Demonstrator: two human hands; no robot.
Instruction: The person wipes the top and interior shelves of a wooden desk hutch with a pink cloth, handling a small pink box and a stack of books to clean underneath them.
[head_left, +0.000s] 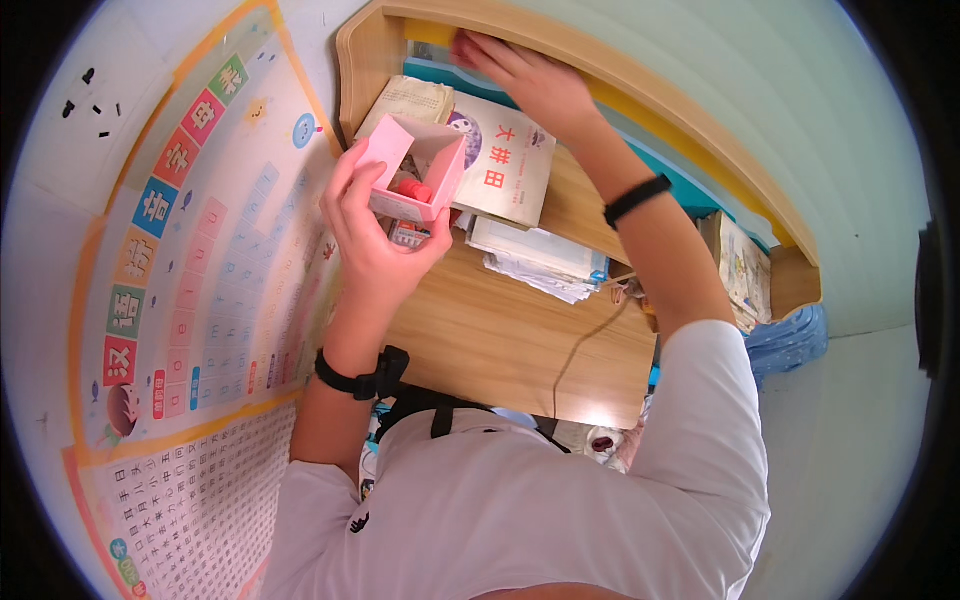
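Note:
My left hand (379, 232) grips a small pink box (448, 174) by its sides, fingers at the left wall and thumb at the near right corner. The box is without a cover on top, and inside lies a red object (411, 189) with other small items I cannot make out. Up at the shelf's back, my right hand (525, 79) reaches over a yellow strip (429, 32) under the curved wooden top edge (600, 64). Something dark red and blurred shows at its fingertips; whether the fingers hold it is unclear.
Below the box, a large white book (517, 169) and a worn paperback (416, 97) lie on the shelf. Stacked papers (540, 259) sit underneath, above the wooden desk (480, 337). A cable (574, 352) crosses the desktop. Books (739, 262) stand right; a wall chart (217, 247) hangs left.

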